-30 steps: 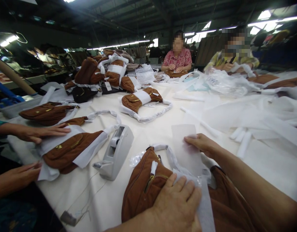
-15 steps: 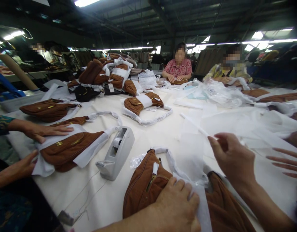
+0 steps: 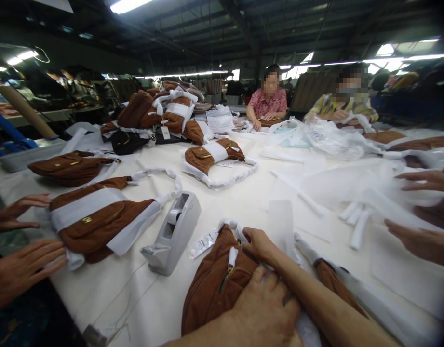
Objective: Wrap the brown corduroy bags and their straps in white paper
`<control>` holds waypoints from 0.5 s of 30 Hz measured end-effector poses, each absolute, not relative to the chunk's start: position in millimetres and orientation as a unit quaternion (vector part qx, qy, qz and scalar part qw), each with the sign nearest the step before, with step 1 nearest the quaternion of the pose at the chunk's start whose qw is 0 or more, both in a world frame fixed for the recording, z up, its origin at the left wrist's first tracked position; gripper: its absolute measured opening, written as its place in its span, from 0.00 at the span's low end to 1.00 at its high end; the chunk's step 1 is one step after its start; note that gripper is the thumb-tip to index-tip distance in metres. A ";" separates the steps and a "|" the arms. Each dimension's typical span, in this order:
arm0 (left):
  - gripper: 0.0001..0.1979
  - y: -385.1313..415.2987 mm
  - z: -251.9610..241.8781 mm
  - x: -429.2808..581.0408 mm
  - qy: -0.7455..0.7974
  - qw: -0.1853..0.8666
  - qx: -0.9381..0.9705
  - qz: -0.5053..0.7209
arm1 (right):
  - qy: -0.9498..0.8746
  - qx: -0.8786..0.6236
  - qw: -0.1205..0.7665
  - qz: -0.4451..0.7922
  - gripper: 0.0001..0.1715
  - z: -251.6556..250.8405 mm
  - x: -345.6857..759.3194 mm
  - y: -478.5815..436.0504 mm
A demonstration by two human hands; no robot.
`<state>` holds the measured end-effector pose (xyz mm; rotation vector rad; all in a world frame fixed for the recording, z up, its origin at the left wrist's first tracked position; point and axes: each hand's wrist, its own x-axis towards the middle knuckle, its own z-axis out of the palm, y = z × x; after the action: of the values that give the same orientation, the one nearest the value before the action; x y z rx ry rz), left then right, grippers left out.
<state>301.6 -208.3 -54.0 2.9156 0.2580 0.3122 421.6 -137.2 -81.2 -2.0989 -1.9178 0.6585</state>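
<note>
Both hands are laid on a brown zippered bag (image 3: pixel 214 289) at the near edge of the table (image 3: pixel 239 207): the left hand (image 3: pixel 265 308) is spread open on its near side, and the right hand (image 3: pixel 256 246) is reached across the left forearm, its fingers resting unclosed on top of the bag, just beside the white-wrapped strap (image 3: pixel 231 224). A white sheet (image 3: pixel 281 226) lies just beyond the right hand. A grey tape dispenser (image 3: pixel 173 233) is set to the bag's left — apart from both hands. Farther left, a second brown bag (image 3: pixel 99 217), banded in white, is flanked by a co-worker's open hands (image 3: pixel 22 274).
</note>
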 end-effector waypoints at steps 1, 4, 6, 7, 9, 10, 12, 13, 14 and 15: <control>0.20 -208.3 -52.4 301.4 0.095 0.107 0.985 0.097 | -0.650 -0.714 0.118 0.229 0.03 -79.1 421.9 -140.1; 0.19 -209.6 -47.0 300.1 0.117 0.131 0.981 0.078 | -0.638 -0.720 0.150 0.229 0.08 -61.2 436.2 -153.8; 0.18 -210.9 -43.8 299.0 0.124 0.138 0.979 0.080 | -0.615 -0.741 0.189 0.192 0.17 -42.1 458.2 -163.5; 0.18 -211.6 -42.6 298.6 0.125 0.138 0.979 0.082 | -0.590 -0.761 0.217 0.157 0.23 -32.8 472.2 -167.3; 0.18 -212.6 -41.2 298.3 0.128 0.136 0.979 0.084 | -0.503 -0.812 0.281 0.094 0.35 -19.5 502.2 -171.1; 0.18 -212.9 -41.0 298.4 0.129 0.135 0.979 0.083 | -0.449 -0.833 0.310 0.093 0.42 -16.7 515.9 -171.1; 0.17 -213.0 -41.4 298.9 0.131 0.132 0.979 0.080 | -0.382 -0.844 0.345 0.151 0.49 -18.0 535.3 -168.2; 0.18 -213.0 -41.7 299.1 0.133 0.131 0.979 0.080 | -0.375 -0.834 0.352 0.201 0.45 -20.5 539.6 -166.1; 0.18 -213.0 -42.0 299.3 0.134 0.130 0.979 0.081 | -0.386 -0.813 0.356 0.250 0.39 -23.0 540.1 -164.2; 0.17 -213.0 -41.9 299.3 0.134 0.130 0.979 0.080 | -0.403 -0.788 0.364 0.290 0.32 -24.3 537.3 -162.9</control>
<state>299.3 -213.0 -41.9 2.8457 0.3899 0.2330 537.3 -162.9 -24.3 -2.0271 -1.0364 0.7464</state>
